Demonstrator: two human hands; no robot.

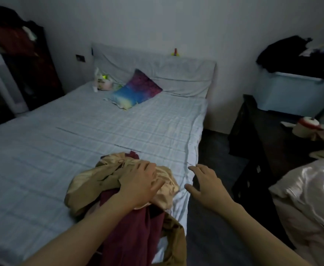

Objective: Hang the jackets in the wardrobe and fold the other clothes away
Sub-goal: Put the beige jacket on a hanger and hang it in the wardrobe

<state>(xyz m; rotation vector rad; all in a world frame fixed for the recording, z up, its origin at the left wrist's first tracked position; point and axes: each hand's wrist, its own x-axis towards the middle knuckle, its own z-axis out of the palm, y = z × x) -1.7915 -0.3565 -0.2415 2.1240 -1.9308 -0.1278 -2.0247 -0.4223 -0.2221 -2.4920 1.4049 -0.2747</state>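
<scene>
Where the bed [80, 135] meets its near right corner, a heap of clothes lies: a tan satin-lined garment [92, 187] over a maroon garment [132, 231], lower folds cut off by the frame. Left hand [140, 184] presses on the heap, fingers bent into cloth; grip unclear. Right hand [205, 186] hovers past the right edge, fingers spread, empty. Dim wardrobe [21, 70] far left; contents indistinct.

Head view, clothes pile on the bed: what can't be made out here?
- Clothes pile: how many garments, and whether any is a jacket; the left hand covers its middle, the bottom edge cuts it off.
- Wardrobe: contents too dark, cropped at the left edge.
- Right hand: contact with the bed is unclear.
</scene>
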